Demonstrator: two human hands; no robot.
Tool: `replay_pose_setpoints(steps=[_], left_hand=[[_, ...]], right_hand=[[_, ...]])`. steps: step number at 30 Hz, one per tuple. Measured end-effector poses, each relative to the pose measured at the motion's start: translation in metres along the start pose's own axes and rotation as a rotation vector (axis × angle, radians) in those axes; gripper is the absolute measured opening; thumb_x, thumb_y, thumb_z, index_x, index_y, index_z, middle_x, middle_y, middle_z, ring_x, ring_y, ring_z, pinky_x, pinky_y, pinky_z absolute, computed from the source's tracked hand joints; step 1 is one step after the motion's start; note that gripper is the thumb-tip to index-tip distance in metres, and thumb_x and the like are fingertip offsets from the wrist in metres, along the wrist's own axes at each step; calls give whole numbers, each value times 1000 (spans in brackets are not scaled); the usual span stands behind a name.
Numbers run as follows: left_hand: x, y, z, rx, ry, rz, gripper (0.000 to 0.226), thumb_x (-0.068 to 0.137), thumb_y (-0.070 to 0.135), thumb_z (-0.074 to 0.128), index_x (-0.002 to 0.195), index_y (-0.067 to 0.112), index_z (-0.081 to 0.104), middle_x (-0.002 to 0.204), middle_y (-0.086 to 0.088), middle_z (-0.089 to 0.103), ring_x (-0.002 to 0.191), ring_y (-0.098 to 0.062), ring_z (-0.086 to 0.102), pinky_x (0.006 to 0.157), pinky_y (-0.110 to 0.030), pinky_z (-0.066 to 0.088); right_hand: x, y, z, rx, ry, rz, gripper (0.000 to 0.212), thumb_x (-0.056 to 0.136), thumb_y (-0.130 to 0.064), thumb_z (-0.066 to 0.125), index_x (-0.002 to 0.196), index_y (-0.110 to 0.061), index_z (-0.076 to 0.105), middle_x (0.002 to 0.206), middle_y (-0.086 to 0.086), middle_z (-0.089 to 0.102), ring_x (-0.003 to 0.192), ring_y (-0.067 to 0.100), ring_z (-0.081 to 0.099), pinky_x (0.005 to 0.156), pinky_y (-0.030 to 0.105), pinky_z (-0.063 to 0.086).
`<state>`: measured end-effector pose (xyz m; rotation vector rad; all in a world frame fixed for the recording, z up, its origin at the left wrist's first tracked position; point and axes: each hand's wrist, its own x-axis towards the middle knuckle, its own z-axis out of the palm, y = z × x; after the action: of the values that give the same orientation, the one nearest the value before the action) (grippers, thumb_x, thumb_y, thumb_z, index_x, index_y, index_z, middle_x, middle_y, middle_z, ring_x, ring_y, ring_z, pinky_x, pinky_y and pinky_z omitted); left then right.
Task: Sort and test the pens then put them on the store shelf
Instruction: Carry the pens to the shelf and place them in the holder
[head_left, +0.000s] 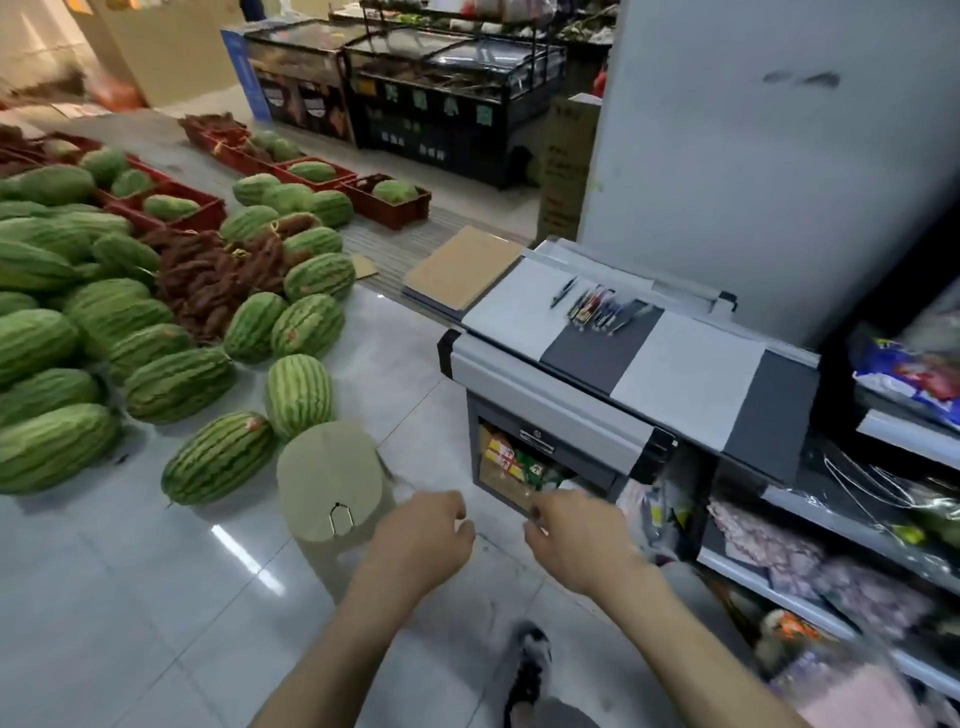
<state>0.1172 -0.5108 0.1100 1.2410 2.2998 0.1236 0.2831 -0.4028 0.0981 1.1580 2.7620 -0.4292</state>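
Observation:
A bunch of several pens (602, 309) lies on the grey counter top (582, 358), partly on a white sheet of paper. One dark pen (563, 292) lies apart, just left of the bunch. Both my hands hang low in front of me, well short of the counter. My left hand (423, 530) has its fingers curled loosely and nothing shows in it. My right hand (569, 530) is blurred, fingers bent, close to the counter's lower shelf; I see nothing held in it. A store shelf (810, 540) with packaged goods stands at the right.
A tan stool (332, 491) stands on the tiled floor just left of my hands. Many watermelons (176, 384) lie on the floor at left. A brown cardboard pad (462, 265) rests at the counter's far end. My shoe (527, 675) shows below.

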Motion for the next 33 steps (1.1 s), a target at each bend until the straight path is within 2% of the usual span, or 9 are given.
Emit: replay_pose_setpoints(steps=[3, 9, 13, 15, 18, 21, 24, 27, 33], left_hand=[[57, 20, -20, 38, 4, 61, 33, 101, 44, 48, 126, 29, 63, 120, 2, 69, 106, -22, 65, 77, -32, 46], [166, 76, -58, 74, -12, 136, 28, 100, 42, 44, 112, 28, 65, 107, 5, 69, 98, -20, 64, 79, -34, 51], [237, 102, -76, 98, -15, 165, 24, 98, 40, 47, 97, 23, 64, 90, 4, 67, 82, -19, 65, 72, -34, 55], [264, 111, -84, 93, -38, 173, 21, 98, 36, 49, 99, 20, 63, 88, 3, 67, 78, -19, 65, 70, -34, 55], [302, 122, -92, 105, -53, 183, 25, 101, 39, 49, 114, 23, 63, 102, 1, 69, 88, -19, 67, 77, -35, 56], [344, 133, -101, 116, -67, 220, 24, 101, 40, 50, 112, 25, 64, 102, 2, 71, 85, -20, 68, 76, -35, 58], [385, 143, -109, 150, -62, 278, 27, 102, 41, 50, 120, 26, 65, 100, 3, 71, 81, -20, 67, 71, -34, 57], [419, 149, -120, 151, -37, 319, 28, 102, 42, 48, 121, 29, 65, 108, 5, 70, 92, -19, 67, 82, -34, 55], [482, 152, -139, 164, -53, 383, 29, 101, 39, 48, 121, 26, 65, 113, 2, 68, 104, -20, 65, 83, -32, 53]], right_hand=[[46, 22, -11, 38, 18, 39, 28, 101, -40, 43, 108, -21, 63, 111, 4, 67, 101, 31, 66, 78, 38, 49], [140, 78, -41, 62, 58, 124, 26, 99, -37, 42, 100, -19, 61, 107, 4, 67, 99, 32, 65, 72, 37, 43], [194, 113, -62, 77, 86, 156, 28, 101, -36, 43, 108, -19, 63, 111, 3, 65, 102, 29, 63, 79, 36, 47], [213, 127, -68, 88, 79, 176, 27, 101, -37, 43, 106, -19, 62, 109, 2, 64, 101, 28, 62, 76, 36, 44], [241, 143, -76, 106, 77, 226, 25, 101, -36, 43, 99, -18, 60, 106, 3, 64, 98, 28, 62, 72, 35, 39], [270, 159, -83, 110, 75, 284, 27, 102, -36, 43, 103, -18, 62, 109, 3, 64, 100, 29, 63, 76, 36, 42], [299, 173, -90, 108, 56, 337, 29, 103, -38, 43, 107, -16, 62, 111, 5, 64, 104, 29, 63, 77, 36, 42], [326, 181, -99, 107, 62, 399, 28, 102, -37, 44, 106, -17, 62, 112, 5, 65, 104, 29, 63, 79, 36, 44], [374, 188, -113, 115, 69, 502, 24, 100, -37, 44, 100, -18, 60, 107, 3, 66, 100, 28, 64, 77, 36, 47]])
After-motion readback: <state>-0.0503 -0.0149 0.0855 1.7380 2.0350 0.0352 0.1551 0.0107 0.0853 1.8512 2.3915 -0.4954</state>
